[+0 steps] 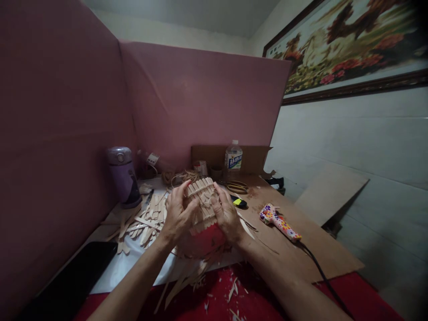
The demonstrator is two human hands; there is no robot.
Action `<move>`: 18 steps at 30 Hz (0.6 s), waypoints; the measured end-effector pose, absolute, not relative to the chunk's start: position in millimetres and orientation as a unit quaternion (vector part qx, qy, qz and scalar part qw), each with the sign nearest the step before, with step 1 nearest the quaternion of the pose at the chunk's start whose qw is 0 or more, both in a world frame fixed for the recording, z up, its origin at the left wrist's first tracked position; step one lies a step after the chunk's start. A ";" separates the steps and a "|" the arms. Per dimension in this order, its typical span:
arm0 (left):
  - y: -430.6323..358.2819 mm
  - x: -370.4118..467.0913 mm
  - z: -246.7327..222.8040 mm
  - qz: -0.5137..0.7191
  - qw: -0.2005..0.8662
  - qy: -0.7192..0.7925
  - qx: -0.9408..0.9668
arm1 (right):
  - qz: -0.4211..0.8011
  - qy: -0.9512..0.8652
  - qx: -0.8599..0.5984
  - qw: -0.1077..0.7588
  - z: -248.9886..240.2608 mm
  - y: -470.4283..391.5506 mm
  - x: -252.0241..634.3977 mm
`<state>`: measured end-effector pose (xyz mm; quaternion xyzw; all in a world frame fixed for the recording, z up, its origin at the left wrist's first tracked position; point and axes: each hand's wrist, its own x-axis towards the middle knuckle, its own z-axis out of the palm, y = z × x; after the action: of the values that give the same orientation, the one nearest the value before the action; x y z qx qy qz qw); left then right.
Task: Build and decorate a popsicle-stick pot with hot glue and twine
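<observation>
Between my two hands is a small panel of wooden craft sticks [201,186], laid side by side with rounded ends and crossed by other sticks. My left hand [179,214] grips its left edge, thumb on the near face. On the right edge my right hand [228,213] closes around it, thumb pressed near a small pale wood piece on the face. Below the panel shows something red [209,240], partly hidden by the hands. Loose craft sticks [149,225] lie heaped left of my left hand.
A floral glue gun [281,223] with a black cord rests on brown board at right. Behind the hands are scissors [236,186], a black-and-yellow cutter [239,202] and a plastic bottle [233,160]. A purple flask [123,178] stands at left, a dark flat object [76,276] nearer.
</observation>
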<state>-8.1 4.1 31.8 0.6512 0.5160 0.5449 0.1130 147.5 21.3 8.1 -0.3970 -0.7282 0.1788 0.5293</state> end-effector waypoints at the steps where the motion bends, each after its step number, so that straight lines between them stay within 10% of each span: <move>1: 4.6 -8.0 31.2 0.545 0.108 0.519 0.650 | 0.177 -0.729 -0.396 0.530 7.9 21.2 147.4; 18: 5.0 -7.8 30.6 0.545 0.097 0.518 0.652 | 0.175 -0.732 -0.401 0.522 9.1 19.8 147.2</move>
<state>-7.8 5.0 30.6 0.6520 0.5177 0.5454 0.0973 147.2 19.8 9.1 -0.4011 -0.7322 0.1750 0.5219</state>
